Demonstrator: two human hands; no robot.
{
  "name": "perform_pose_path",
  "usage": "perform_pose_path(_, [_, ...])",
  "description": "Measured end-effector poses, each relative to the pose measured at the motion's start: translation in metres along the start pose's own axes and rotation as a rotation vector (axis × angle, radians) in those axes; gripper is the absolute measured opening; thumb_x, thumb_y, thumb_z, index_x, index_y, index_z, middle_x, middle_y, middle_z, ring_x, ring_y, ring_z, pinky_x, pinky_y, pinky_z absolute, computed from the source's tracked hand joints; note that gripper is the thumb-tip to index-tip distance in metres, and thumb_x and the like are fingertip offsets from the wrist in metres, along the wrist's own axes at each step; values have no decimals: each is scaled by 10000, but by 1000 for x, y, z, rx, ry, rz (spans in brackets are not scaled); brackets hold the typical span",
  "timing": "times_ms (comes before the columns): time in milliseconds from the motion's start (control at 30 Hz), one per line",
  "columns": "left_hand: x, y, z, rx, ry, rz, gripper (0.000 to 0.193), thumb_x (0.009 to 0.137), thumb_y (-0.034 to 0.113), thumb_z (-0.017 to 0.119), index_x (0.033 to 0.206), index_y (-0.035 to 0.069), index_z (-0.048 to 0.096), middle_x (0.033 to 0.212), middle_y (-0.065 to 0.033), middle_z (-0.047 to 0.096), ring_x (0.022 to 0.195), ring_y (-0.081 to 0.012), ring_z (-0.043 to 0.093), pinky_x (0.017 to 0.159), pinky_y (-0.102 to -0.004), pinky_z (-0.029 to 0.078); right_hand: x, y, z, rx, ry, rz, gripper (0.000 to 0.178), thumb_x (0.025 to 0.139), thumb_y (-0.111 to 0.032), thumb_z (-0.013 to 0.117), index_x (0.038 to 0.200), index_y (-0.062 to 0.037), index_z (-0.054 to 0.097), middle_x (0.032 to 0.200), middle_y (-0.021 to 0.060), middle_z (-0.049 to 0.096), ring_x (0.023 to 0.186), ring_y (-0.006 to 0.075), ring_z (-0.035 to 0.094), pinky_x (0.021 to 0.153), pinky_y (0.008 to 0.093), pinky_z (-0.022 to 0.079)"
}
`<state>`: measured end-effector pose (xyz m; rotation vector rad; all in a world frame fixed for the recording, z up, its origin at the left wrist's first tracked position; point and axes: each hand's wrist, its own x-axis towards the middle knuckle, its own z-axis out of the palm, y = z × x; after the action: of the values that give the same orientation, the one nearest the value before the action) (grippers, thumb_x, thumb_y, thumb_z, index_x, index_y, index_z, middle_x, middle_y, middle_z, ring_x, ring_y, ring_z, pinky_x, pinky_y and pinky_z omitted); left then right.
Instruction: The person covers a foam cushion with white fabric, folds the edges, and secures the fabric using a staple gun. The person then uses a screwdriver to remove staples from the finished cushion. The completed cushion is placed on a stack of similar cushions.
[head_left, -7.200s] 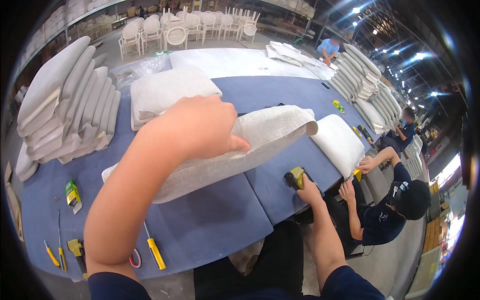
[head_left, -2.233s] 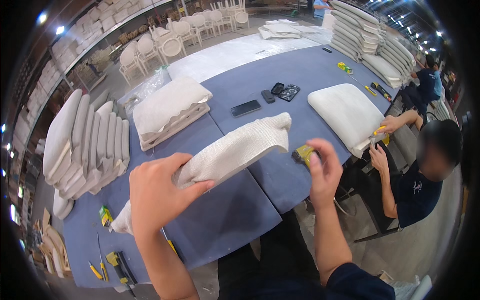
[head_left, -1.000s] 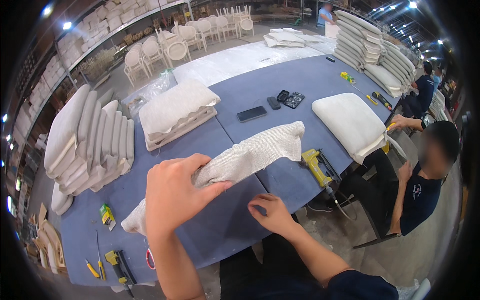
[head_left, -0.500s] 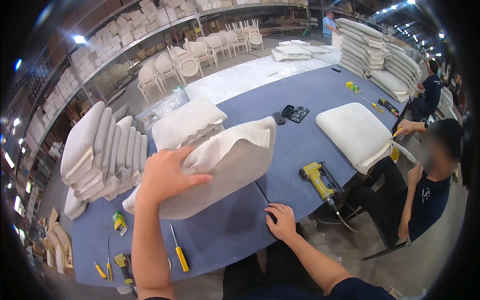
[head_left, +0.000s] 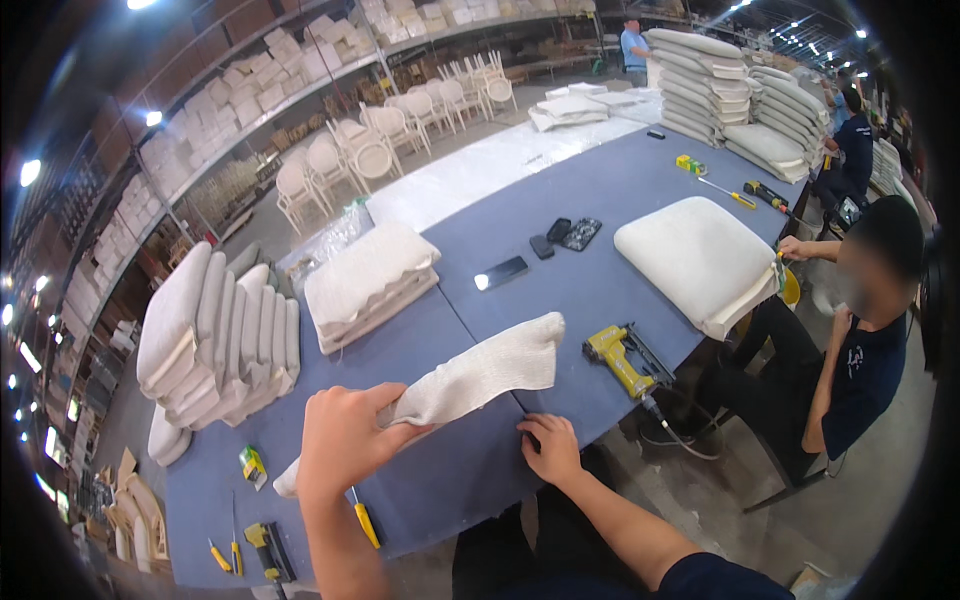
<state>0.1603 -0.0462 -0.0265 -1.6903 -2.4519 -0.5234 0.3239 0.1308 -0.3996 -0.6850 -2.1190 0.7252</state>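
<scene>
My left hand (head_left: 345, 445) pinches the edge of a pale seat cushion (head_left: 485, 370) between thumb and fingers. The cushion is tipped up above the blue table, its thin side toward me. Resting at the table's near edge, my right hand (head_left: 550, 445) has its fingers curled; a dark spot shows by them, too small to make out. Partly behind my left forearm lies a yellow-handled screwdriver (head_left: 366, 522). Beyond the raised cushion, pale cushions (head_left: 370, 285) lie stacked, with a phone (head_left: 501, 273) to their right.
A tall cushion pile (head_left: 215, 335) stands at left, near a green-yellow box (head_left: 252, 467) and a staple gun (head_left: 268, 553). Another staple gun (head_left: 622, 365) with a hose lies right of my right hand. A co-worker (head_left: 850, 340) works at a white cushion (head_left: 697, 260).
My left hand has tilted the cushion so that its broad face has turned away and a narrow side shows. The phone and stacked cushions behind have come into fuller view. My right hand stays at the edge.
</scene>
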Motion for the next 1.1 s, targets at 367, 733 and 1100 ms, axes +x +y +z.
perform_pose_path(367, [-60,2,59,-119,137,78,514,580,162,881,1070,29,799,995,-141,816,942,-368,782,835,-447,612,-27,-85,-82,573,-85,220,361,939,-215,871,1245,-28,837,1156,179,861,1067,380,827,921,421,612])
perform_pose_path(733, [-70,6,71,-110,67,87,622,475,151,938,1074,59,796,1051,-96,807,990,-348,773,817,-460,592,-14,-165,-129,1111,-97,509,1024,875,-428,1041,1595,71,513,1493,132,686,1352,232,671,1166,404,519])
perform_pose_path(1100, [-31,-4,36,-149,15,197,604,728,477,956,1059,1,788,992,-162,774,934,-387,765,795,-460,584,46,-189,-76,1174,272,207,347,1035,2,839,1360,47,727,1266,95,800,1129,162,763,976,326,607])
